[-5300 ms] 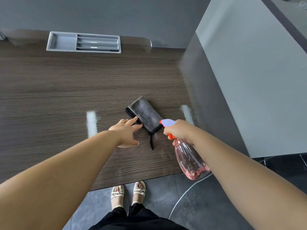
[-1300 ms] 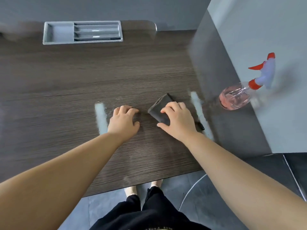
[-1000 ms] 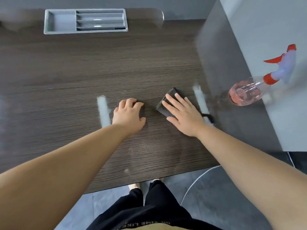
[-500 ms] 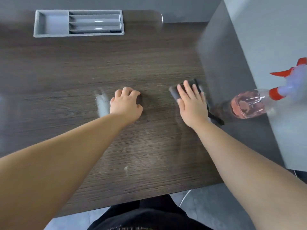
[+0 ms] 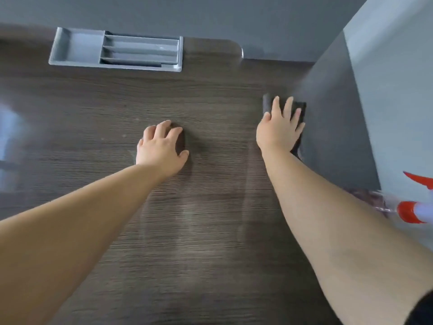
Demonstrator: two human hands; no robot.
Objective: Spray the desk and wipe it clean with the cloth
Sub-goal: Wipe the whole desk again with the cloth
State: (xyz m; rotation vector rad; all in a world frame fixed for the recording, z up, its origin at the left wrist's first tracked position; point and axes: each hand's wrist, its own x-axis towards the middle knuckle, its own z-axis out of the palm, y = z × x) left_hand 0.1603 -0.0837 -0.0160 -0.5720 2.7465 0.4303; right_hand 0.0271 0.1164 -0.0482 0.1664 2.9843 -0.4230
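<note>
A folded dark grey cloth lies on the dark wood-grain desk, close to the grey side panel on the right. My right hand presses flat on the cloth with straight, spread fingers, covering most of it. My left hand rests on the bare desk near the middle, fingers bent at the tips, holding nothing. The pink spray bottle with its red trigger and collar lies at the right edge, partly hidden behind my right forearm.
A grey compartment tray is set into the desk at the back left. A grey side panel and pale wall bound the desk on the right. A bright glare patch lies on the far left.
My right hand has slid the cloth away from me and to the right, up against the side panel. The left hand stayed planted. The view moved closer over the desk.
</note>
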